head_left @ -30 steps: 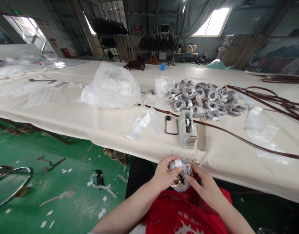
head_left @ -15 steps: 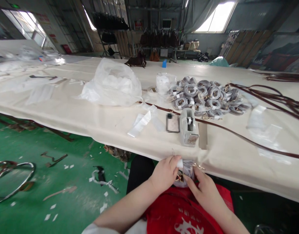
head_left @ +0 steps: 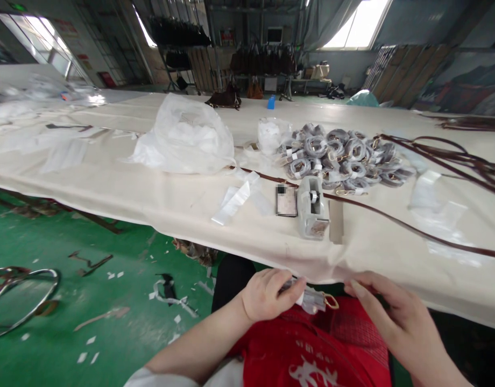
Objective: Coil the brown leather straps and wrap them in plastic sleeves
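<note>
My left hand (head_left: 267, 295) is closed around a coiled bag strap (head_left: 313, 301) in clear plastic, just in front of the table edge and above the red apron (head_left: 288, 344). A gold clasp (head_left: 332, 302) sticks out of the bundle on the right; the hand covers the left part. To the right of the clasp and apart from it, my right hand (head_left: 396, 309) has thumb and fingers spread, with nothing seen in it. A tape dispenser (head_left: 313, 212) stands on the table ahead of my hands.
On the cream table (head_left: 110, 188) lie a pile of wrapped coiled straps (head_left: 348, 153), a big plastic bag (head_left: 186, 137), loose brown straps (head_left: 453, 156) and clear plastic sleeves (head_left: 237, 199). One long brown strap (head_left: 393, 215) runs behind the dispenser. Scraps litter the green floor (head_left: 130, 279).
My right hand has let go of the bundled strap and moved right. My left hand has kept the bundle and turned it, so the gold clasp points right and sits lower.
</note>
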`<state>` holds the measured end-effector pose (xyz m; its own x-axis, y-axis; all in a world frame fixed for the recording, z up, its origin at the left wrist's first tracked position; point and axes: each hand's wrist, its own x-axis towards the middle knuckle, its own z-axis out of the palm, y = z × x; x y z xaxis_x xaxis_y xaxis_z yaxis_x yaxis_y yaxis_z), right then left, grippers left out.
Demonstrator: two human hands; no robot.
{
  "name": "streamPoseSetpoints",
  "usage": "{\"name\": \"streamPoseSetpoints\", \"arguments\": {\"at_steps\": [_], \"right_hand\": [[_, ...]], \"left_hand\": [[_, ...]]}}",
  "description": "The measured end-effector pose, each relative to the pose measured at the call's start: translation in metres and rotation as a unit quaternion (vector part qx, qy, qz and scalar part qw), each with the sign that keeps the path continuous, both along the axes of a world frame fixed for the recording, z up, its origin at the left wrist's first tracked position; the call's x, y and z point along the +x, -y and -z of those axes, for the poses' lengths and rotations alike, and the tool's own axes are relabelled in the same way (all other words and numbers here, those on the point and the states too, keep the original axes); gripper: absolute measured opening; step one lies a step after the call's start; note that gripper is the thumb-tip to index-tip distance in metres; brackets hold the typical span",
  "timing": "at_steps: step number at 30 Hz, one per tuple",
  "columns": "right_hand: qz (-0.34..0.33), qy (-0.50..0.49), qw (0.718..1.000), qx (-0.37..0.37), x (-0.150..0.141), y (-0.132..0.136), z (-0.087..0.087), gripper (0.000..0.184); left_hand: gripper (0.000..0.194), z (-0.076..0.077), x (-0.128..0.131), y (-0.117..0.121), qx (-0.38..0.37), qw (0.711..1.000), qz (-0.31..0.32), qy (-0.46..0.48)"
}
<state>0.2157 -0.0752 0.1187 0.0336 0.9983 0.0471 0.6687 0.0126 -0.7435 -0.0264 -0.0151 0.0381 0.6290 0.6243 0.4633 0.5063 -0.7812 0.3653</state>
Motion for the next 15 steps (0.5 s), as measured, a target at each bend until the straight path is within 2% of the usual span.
{"name": "streamPoseSetpoints", "arguments": {"at_steps": [2,6,11,15], "right_hand": [[-0.041,-0.024,0.999,-0.006,-0.003,-0.011,0.004,0.029],[-0.133,-0.148,0.972,-0.124,-0.021,-0.024,0.017,0.037],[-0.12,-0.205,0.958,-0.158,-0.029,-0.024,0.02,0.041],[-0.116,-0.211,0.952,-0.188,-0.028,-0.024,0.022,0.041]], "left_hand": [[0.032,-0.002,0.005,0.007,0.009,1.0,0.025,0.001],[0.026,-0.004,0.012,0.017,0.051,0.997,0.045,0.034],[0.03,0.001,0.008,0.017,0.135,0.987,0.063,0.063],[0.038,0.013,0.007,0.018,0.134,0.987,0.033,0.086]]}}
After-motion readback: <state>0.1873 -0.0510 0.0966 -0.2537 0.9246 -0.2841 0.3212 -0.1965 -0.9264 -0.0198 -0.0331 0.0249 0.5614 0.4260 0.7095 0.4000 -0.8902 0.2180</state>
